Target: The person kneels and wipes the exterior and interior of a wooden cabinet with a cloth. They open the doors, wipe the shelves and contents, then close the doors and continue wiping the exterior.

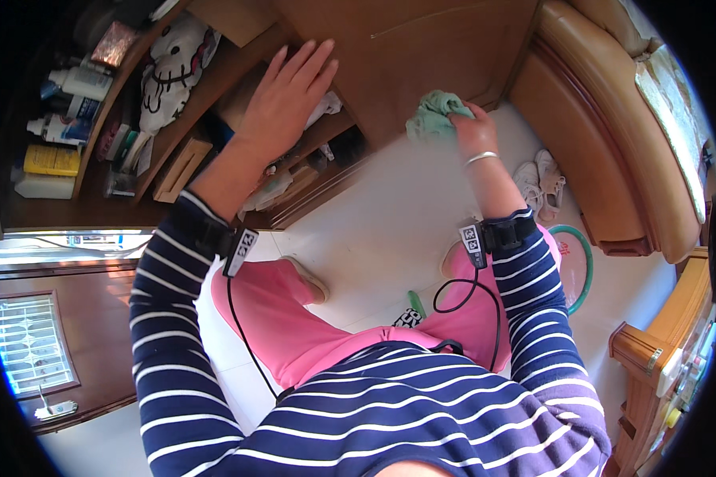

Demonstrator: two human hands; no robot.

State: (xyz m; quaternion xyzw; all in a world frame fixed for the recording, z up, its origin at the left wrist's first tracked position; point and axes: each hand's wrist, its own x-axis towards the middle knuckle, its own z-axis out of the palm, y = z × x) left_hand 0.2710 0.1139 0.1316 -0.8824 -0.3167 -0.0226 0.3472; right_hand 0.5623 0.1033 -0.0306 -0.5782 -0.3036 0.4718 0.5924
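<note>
My right hand [476,131], with a silver bangle at the wrist, grips a crumpled pale green cloth [438,116] in front of a brown wooden panel [417,53]. The cloth's lower edge is blurred. My left hand [289,95] is spread with its fingers extended and holds nothing. It is at the edge of an open wooden shelf unit [215,89]; whether it touches the wood I cannot tell. On the shelves near it are a white bag with a cartoon face [170,71], a wooden box [182,170] and several bottles [80,83].
A tan leather sofa [602,137] stands at the right, with a pair of pale shoes [540,179] beside it. A green-rimmed round object [588,268] lies on the floor by my right leg. A wooden cabinet [650,346] is at lower right, a brown door [101,334] at lower left.
</note>
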